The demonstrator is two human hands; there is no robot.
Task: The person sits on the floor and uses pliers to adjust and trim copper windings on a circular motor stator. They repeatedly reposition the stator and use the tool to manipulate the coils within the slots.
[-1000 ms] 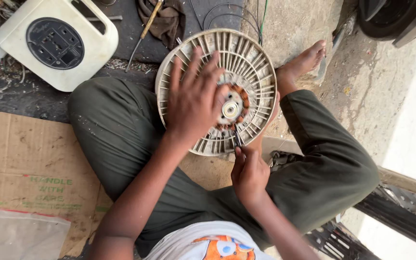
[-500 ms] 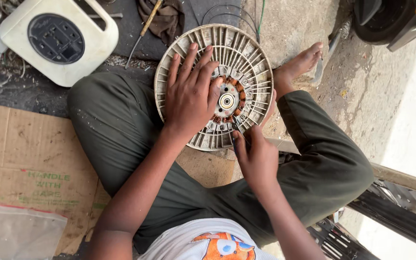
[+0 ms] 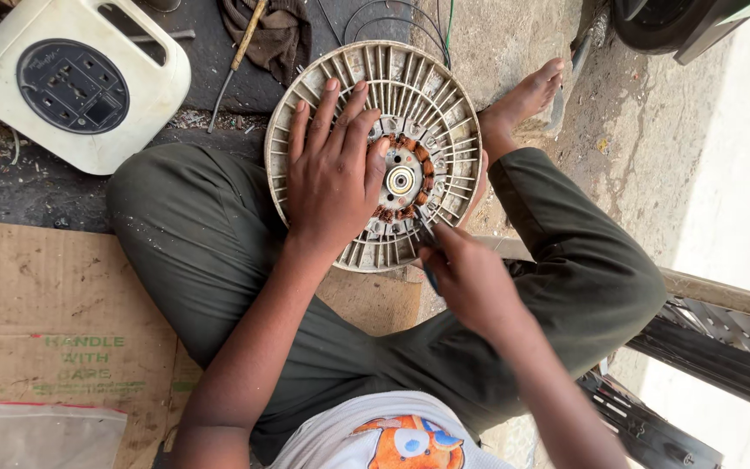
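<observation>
We press our left hand (image 3: 333, 178) flat and open on the ribbed motor disc (image 3: 375, 155) to steady it, while our right hand (image 3: 470, 282) stays closed on what seems a thin tool (image 3: 428, 247), best worked gently at the copper coils (image 3: 410, 181).

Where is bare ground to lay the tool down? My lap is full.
Bare concrete right of the foot, and cardboard left of the knee. Crowded up top: cable reel, rag, wires.

Knees flank finned disc (image 3: 375, 152); cable reel (image 3: 71, 82) blocks far-left
</observation>
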